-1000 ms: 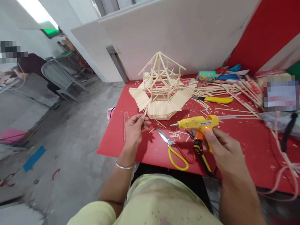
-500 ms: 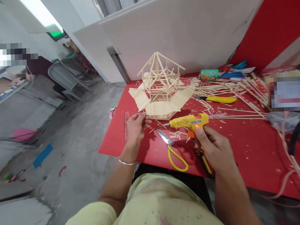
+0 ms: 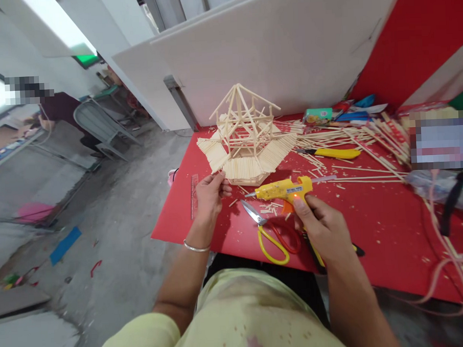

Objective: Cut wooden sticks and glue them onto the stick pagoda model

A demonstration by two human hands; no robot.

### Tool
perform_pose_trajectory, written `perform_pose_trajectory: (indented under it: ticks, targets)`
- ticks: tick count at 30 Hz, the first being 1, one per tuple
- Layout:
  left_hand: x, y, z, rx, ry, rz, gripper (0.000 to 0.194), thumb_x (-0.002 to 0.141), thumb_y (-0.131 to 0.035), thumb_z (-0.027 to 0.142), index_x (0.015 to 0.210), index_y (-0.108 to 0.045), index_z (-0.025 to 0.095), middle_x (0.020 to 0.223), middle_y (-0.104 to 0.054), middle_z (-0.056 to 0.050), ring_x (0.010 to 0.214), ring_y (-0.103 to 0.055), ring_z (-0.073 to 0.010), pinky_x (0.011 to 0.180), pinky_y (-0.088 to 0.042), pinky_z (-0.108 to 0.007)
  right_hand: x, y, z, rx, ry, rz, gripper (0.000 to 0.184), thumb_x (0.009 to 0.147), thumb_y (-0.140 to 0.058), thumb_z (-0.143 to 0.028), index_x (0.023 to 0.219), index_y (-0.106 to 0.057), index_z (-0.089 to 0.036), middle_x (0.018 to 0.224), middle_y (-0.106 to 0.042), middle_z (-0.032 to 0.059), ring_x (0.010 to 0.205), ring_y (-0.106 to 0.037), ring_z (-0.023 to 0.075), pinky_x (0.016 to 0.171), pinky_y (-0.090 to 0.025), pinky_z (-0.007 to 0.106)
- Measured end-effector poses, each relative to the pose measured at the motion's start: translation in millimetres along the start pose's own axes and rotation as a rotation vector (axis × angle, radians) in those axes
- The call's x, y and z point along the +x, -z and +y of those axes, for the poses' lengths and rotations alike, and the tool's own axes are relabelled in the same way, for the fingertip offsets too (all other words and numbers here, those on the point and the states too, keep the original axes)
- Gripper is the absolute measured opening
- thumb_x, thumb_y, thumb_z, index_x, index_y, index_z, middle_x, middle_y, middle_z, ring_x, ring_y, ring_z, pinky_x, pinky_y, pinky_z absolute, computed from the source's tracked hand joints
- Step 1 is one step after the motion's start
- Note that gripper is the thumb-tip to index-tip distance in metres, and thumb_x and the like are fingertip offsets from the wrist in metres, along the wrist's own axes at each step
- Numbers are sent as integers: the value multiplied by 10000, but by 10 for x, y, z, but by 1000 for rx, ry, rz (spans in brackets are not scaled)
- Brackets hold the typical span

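A pavilion model (image 3: 242, 137) built of thin wooden sticks stands on the red table, with a pointed roof frame and slatted panels around its base. My left hand (image 3: 210, 194) is at the model's front left corner, thumb and forefinger pinched together. Whatever lies between those fingertips is too small to make out. In my right hand (image 3: 326, 223) is a yellow hot glue gun (image 3: 278, 189), its light glowing orange. The nozzle points left, toward my left hand, and a clear glue stick (image 3: 324, 179) juts from the back.
Scissors (image 3: 261, 221) lie below the glue gun, near stick offcuts (image 3: 270, 208). A clear ruler (image 3: 194, 195) is left of my left hand. Behind to the right are a yellow utility knife (image 3: 337, 153) and loose sticks (image 3: 329, 136). Another person (image 3: 60, 107) sits far left.
The glue gun and my right hand have shifted slightly left, toward my left hand. My left hand keeps its pinch by the model's corner. The camera view has moved a little.
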State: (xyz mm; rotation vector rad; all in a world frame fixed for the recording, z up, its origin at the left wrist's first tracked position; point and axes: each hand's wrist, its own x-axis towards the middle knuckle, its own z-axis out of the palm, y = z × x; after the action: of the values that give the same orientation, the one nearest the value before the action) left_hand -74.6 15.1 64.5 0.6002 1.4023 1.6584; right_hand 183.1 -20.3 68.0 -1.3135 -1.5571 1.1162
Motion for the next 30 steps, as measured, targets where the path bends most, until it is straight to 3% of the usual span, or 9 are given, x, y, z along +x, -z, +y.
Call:
perform_pose_trajectory:
  ticks: [5,10,16,19,24,30]
  targets:
    - [-4,-33,3,-27,-20,13,353,630,-850,379,677,-607,128,578,-639,-2,413,-561,-89,405,-448,-208,29,-54,-47,-99,68,88,438,933,-489,-602,725,-512,-217,575,-541,-32,544,-495,113,554,-360,240]
    - [-3,-50,6,-45,-10,35,346,606,-859,356,664,-607,125,571,-642,-5,401,-559,-92,403,-456,-209,81,-129,-197,-244,205,184,416,957,-467,-560,763,-561,-204,673,-605,10,618,-518,129,599,-354,259]
    - [-59,-41,24,-48,-30,34,290,608,-842,307,701,-637,125,598,-649,4,428,-563,-81,428,-473,-203,245,-306,-466,-460,359,276,482,999,-356,-551,1019,-645,-166,827,-677,80,714,-576,174,634,-346,289]
    - [-90,-9,21,-46,-44,42,269,628,-825,300,741,-660,120,608,-651,3,433,-568,-84,426,-471,-204,391,-467,-541,-608,357,297,529,1023,-289,-530,1121,-630,-137,931,-692,119,768,-595,194,641,-316,302]
    - [-104,72,9,-37,-37,57,280,622,-825,299,768,-662,124,594,-646,1,434,-576,-90,437,-469,-205,598,-702,-521,-751,326,290,484,1028,-328,-512,1185,-610,-151,980,-688,97,758,-584,177,611,-233,312]
    - [-132,116,28,-10,-68,26,275,643,-824,306,793,-676,129,625,-663,-8,430,-585,-93,432,-471,-205,594,-748,-522,-774,358,287,497,1028,-310,-526,1152,-613,-152,955,-681,92,747,-572,163,607,-233,310]
